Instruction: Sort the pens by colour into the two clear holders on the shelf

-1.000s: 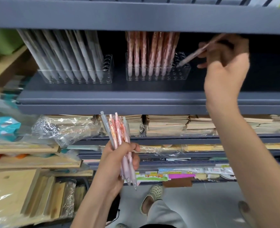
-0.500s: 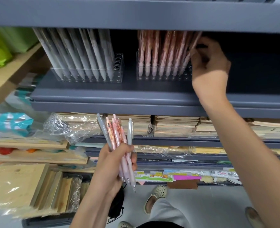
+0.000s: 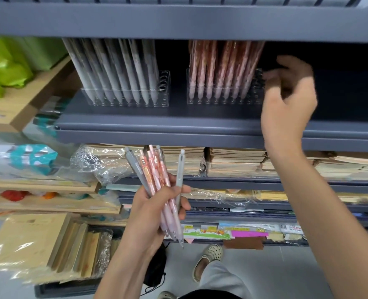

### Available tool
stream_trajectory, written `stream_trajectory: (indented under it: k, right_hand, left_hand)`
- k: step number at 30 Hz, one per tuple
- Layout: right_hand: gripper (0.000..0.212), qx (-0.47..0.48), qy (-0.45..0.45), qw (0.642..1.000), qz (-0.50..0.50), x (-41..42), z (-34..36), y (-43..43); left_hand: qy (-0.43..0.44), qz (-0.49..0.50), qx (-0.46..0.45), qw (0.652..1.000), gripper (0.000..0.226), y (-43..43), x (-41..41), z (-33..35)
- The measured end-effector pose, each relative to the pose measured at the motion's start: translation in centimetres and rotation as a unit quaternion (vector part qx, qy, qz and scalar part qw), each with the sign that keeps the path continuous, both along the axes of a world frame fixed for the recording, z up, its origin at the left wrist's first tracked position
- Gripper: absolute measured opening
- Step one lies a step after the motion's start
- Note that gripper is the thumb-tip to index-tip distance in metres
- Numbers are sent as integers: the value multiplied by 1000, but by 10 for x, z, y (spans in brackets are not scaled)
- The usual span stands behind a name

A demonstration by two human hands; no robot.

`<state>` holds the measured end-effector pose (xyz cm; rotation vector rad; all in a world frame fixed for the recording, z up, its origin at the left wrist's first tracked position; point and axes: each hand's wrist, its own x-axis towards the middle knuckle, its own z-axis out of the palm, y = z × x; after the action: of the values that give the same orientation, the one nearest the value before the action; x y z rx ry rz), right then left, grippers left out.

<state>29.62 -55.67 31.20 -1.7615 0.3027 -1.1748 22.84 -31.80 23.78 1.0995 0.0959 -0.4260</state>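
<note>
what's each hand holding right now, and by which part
The left hand grips a bunch of pink and grey pens around their lower halves, tips down. The right hand holds nothing; its fingers are loosely curled beside the pink holder.

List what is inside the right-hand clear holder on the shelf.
Pink pens stand in the clear holder; holes at its right end look empty. The shelf above hides their tops.

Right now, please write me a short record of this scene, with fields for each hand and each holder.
left hand: grips a mixed bunch, pink and grey
right hand: empty, fingers loose, beside the right holder
left holder: grey pens, free holes at its right end
right holder: pink pens
shelf: both holders stand on it, apart
</note>
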Motion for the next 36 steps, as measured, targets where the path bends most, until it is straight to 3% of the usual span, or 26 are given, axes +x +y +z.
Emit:
stream_trajectory:
  k: [2, 5, 7, 10, 13, 18, 24, 29, 36]
  right_hand:
    - [16, -2, 21, 997, 76, -24, -3, 21]
    - [9, -32, 179, 957, 225, -50, -12, 55]
    - [16, -27, 263, 921, 287, -61, -17, 73]
    - [21, -19, 304, 889, 343, -69, -24, 87]
    - [16, 16, 298, 880, 370, -74, -27, 95]
    - [13, 142, 220, 909, 325, -73, -21, 96]
    - [6, 182, 216, 883, 375, -74, -26, 114]
    - [16, 161, 216, 895, 356, -65, -25, 116]
    - [15, 132, 95, 943, 292, -33, 8, 102]
  left_hand:
    - [-11, -5, 0, 1000, 20, 1, -2, 1]
    - [-14, -9, -6, 1000, 20, 3, -6, 0]
    - [-21, -9, -9, 1000, 18, 5, -8, 1]
    - [-32, -13, -7, 999, 12, 9, -11, 2]
    - [-28, -7, 8, 1000, 14, 14, -13, 1]
    - [-25, -27, 8, 999, 20, 25, -18, 1]
    - [-11, 12, -19, 1000, 18, 35, -18, -4]
    - [-6, 25, -18, 1000, 16, 42, -6, -7]
    - [-2, 52, -27, 998, 19, 44, 15, -4]
